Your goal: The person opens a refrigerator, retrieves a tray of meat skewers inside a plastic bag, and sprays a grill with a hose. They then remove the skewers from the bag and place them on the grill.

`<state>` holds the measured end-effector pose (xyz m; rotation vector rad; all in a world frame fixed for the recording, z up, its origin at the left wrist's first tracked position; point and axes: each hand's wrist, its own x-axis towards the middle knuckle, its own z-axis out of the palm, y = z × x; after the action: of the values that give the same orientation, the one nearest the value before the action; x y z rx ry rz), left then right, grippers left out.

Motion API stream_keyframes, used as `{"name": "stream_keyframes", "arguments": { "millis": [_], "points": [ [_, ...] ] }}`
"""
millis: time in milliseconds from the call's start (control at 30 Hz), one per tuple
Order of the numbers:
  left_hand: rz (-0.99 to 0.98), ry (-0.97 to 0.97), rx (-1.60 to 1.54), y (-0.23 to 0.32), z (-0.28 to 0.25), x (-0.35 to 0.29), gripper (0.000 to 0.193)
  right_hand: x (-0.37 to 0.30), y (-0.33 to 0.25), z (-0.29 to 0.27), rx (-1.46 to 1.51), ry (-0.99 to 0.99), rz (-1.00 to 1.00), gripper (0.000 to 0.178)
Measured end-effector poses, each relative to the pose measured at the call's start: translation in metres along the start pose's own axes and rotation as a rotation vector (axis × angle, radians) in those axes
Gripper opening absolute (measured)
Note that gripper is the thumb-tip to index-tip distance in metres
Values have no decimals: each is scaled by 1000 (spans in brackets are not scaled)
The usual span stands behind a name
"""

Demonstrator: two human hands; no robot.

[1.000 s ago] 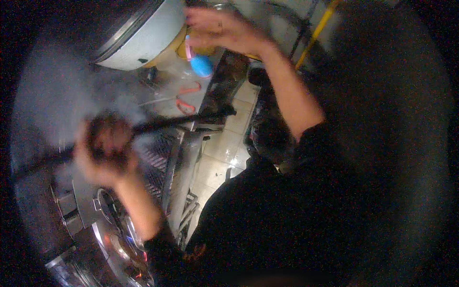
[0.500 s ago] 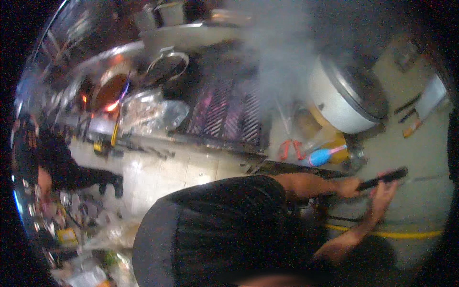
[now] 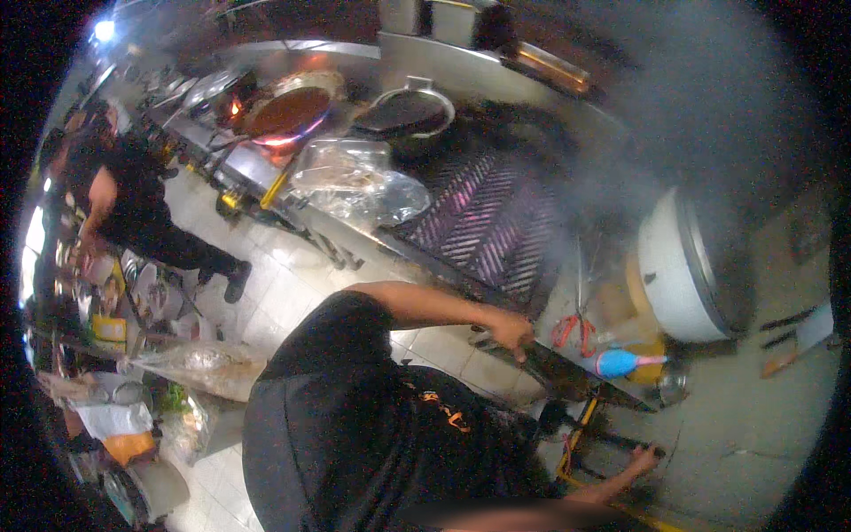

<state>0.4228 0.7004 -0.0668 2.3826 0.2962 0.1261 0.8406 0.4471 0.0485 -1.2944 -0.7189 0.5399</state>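
Note:
My left hand [image 3: 511, 332] is at the front edge of the charcoal grill [image 3: 483, 222], fingers curled downward; whatever they may grip is hidden. Lower right, my right hand [image 3: 644, 459] is closed around the end of a black, long, narrow thing [image 3: 612, 439] whose kind I cannot make out. Close to my left hand, on the counter, lie red-handled scissors [image 3: 574, 332] and a blue-and-pink brush-like tool [image 3: 625, 362]. A large pale metal pot [image 3: 678, 275] stands behind them, with smoke around it.
Flames lick around a wok [image 3: 288, 113] at the back left, beside a dark pan [image 3: 403, 113]. Clear plastic wrapping [image 3: 355, 186] covers trays left of the grill. A person in black [image 3: 133, 195] stands at far left. A cleaver-like blade [image 3: 814, 328] lies at the right.
My hands have parted: the left moved off the black handle, left to the grill's edge, while the right went lower with a black thing. The view has swung, shifting the grill and pot rightward.

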Motion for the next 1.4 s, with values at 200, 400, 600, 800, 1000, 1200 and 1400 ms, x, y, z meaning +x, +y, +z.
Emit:
{"name": "stream_keyframes", "arguments": {
  "millis": [200,400,600,800,1000,1200,1400],
  "points": [
    [-485,152,-133,32,-47,-127,43,-11,19,-13,-112,201,-3,39],
    [-804,128,-237,27,-16,-211,59,-17,33,0,-196,379,4,40],
    [-885,185,-278,26,-11,-261,60,-7,40,20,-267,505,-11,40],
    [-948,267,-371,18,-24,-324,56,46,8,145,-216,318,-98,41],
    [-1092,513,-439,-11,3,-444,54,-33,-133,535,-342,-697,-277,41],
    [-1428,961,-718,-25,72,-570,45,8,-177,825,-399,-1019,-714,41],
    [-1624,1322,-1106,-4,205,-630,36,39,-192,1020,-393,-847,-787,56]
  ]
}}
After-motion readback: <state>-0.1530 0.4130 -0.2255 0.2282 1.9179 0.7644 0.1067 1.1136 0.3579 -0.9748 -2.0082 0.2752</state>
